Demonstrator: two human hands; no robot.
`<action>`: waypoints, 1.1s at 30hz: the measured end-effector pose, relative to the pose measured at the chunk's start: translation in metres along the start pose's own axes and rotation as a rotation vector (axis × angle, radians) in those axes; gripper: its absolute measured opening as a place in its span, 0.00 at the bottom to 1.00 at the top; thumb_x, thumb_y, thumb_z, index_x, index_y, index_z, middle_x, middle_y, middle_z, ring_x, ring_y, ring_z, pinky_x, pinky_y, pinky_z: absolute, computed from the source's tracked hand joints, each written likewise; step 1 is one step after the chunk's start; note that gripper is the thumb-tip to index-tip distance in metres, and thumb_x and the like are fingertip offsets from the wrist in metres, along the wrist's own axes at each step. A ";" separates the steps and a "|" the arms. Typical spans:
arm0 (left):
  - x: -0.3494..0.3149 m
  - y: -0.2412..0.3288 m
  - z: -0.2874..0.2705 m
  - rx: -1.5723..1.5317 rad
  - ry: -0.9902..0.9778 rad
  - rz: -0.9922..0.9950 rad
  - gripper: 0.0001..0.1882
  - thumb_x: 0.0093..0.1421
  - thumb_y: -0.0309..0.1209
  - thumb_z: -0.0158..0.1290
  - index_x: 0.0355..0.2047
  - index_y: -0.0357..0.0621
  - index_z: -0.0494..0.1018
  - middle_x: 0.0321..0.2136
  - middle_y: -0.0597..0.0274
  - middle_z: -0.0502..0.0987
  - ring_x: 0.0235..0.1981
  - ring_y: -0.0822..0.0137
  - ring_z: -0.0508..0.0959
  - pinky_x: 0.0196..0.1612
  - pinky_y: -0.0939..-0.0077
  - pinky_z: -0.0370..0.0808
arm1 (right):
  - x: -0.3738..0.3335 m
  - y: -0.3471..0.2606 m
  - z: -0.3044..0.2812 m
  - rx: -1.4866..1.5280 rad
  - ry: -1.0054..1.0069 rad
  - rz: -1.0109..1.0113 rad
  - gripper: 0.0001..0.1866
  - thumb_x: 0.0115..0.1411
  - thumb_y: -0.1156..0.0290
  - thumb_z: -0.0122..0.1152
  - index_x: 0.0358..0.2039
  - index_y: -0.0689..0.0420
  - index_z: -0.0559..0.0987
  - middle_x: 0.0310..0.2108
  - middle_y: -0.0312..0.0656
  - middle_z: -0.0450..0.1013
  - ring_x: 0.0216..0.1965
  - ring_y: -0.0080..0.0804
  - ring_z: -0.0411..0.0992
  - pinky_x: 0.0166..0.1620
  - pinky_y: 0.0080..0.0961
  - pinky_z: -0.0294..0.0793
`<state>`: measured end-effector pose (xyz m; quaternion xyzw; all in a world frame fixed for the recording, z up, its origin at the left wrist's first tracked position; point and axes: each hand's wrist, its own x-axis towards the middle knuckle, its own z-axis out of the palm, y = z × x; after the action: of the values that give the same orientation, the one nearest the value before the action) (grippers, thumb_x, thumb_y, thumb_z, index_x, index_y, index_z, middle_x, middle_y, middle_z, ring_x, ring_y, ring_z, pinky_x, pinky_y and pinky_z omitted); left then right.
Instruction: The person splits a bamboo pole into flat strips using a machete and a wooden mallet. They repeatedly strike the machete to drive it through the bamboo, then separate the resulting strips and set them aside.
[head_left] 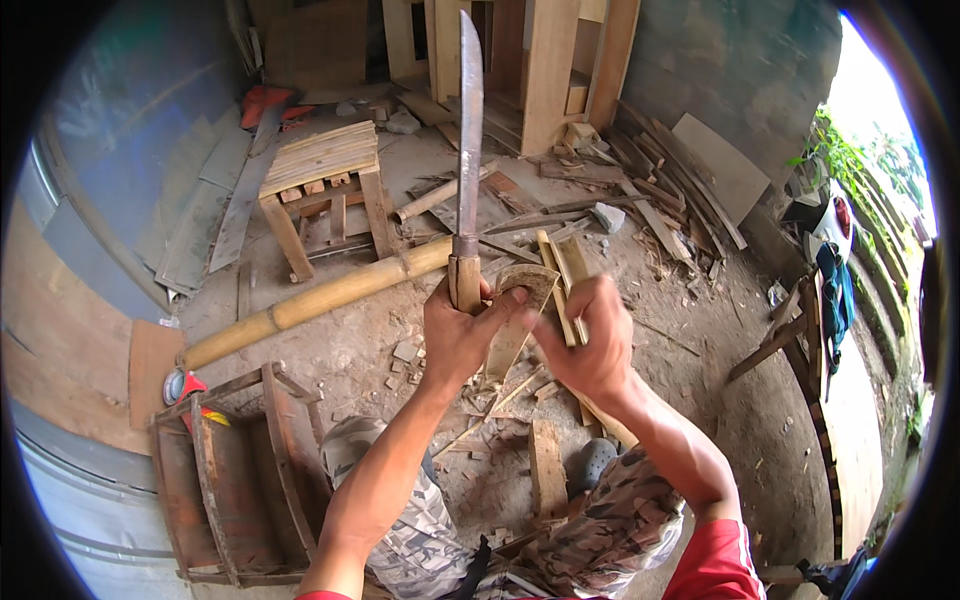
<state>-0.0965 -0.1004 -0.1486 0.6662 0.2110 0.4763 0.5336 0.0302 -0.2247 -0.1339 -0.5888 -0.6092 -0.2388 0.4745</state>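
Note:
My left hand (452, 328) is closed round the wooden handle of a machete (469, 150), whose long blade points straight up, away from me. Its thumb reaches across to a curved, pale brown piece (508, 345), perhaps bamboo sheath, that hangs between my two hands. My right hand (595, 335), slightly blurred, grips split bamboo strips (572, 262) that stand up out of the fist. The fingertips of that hand come close to the curved piece; whether they touch it I cannot tell.
A slatted wooden stool (322, 160) stands ahead left. Behind my hands lies a long bamboo pole (330, 298). An open wooden frame (235, 480) is by my left knee. Scrap boards (660, 190) pile up at the far right; a wood block (547, 468) sits between my legs.

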 end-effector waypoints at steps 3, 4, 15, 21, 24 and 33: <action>0.003 -0.005 0.004 -0.130 -0.029 -0.101 0.16 0.54 0.33 0.70 0.29 0.41 0.71 0.21 0.69 0.75 0.21 0.81 0.72 0.25 0.85 0.70 | 0.018 -0.004 0.006 0.185 0.009 0.350 0.20 0.55 0.63 0.72 0.40 0.60 0.72 0.33 0.43 0.72 0.29 0.37 0.71 0.32 0.32 0.72; 0.003 -0.006 0.006 -0.171 -0.023 -0.097 0.16 0.54 0.33 0.69 0.29 0.41 0.71 0.21 0.69 0.75 0.21 0.81 0.72 0.25 0.85 0.70 | 0.016 0.003 0.008 0.192 -0.064 0.318 0.16 0.57 0.66 0.70 0.37 0.61 0.73 0.32 0.45 0.72 0.30 0.38 0.71 0.33 0.33 0.72; 0.008 -0.025 0.018 -0.355 0.046 -0.106 0.16 0.59 0.40 0.65 0.33 0.45 0.69 0.22 0.69 0.73 0.23 0.77 0.72 0.29 0.80 0.71 | -0.001 0.026 0.015 0.198 0.065 0.279 0.10 0.62 0.73 0.63 0.27 0.64 0.73 0.22 0.46 0.67 0.20 0.37 0.67 0.25 0.28 0.69; 0.028 -0.026 -0.003 -0.518 0.133 -0.163 0.14 0.58 0.29 0.65 0.34 0.48 0.67 0.27 0.64 0.76 0.22 0.77 0.72 0.32 0.78 0.75 | -0.003 0.044 0.015 0.326 0.096 0.377 0.08 0.63 0.74 0.62 0.31 0.64 0.75 0.25 0.44 0.71 0.23 0.29 0.70 0.26 0.24 0.73; 0.023 -0.008 0.001 -0.554 0.012 -0.157 0.17 0.55 0.26 0.66 0.35 0.49 0.67 0.39 0.56 0.80 0.25 0.77 0.75 0.33 0.81 0.75 | -0.005 0.037 0.014 0.296 0.030 0.396 0.07 0.63 0.74 0.62 0.32 0.64 0.76 0.25 0.44 0.71 0.23 0.29 0.71 0.26 0.24 0.74; 0.010 -0.007 0.024 -0.419 -0.011 -0.056 0.15 0.54 0.23 0.67 0.31 0.46 0.68 0.36 0.61 0.79 0.35 0.75 0.77 0.40 0.79 0.76 | 0.002 0.016 0.023 0.283 0.065 0.268 0.05 0.60 0.78 0.63 0.31 0.65 0.75 0.25 0.47 0.71 0.23 0.39 0.72 0.25 0.28 0.73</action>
<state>-0.0696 -0.1020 -0.1499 0.5372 0.1228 0.4912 0.6746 0.0391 -0.2006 -0.1467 -0.5841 -0.5371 -0.1040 0.5996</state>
